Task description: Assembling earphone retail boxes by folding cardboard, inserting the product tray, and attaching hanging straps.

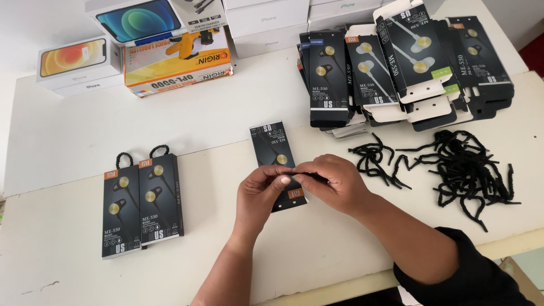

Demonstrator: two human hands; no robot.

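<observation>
Two hands (300, 184), perhaps pinching black cord (309, 175)

Left hand (262, 190), right hand (333, 182) pinch black cord (303, 174) over earphone box (277, 161).

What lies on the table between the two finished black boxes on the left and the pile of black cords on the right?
In the head view, one black earphone box lies there, with both hands above its lower end, pinching a black cord. Otherwise the table is bare.

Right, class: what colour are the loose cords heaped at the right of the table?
Black, every one of the loose cords; the head view shows them plainly against the white table.
</observation>
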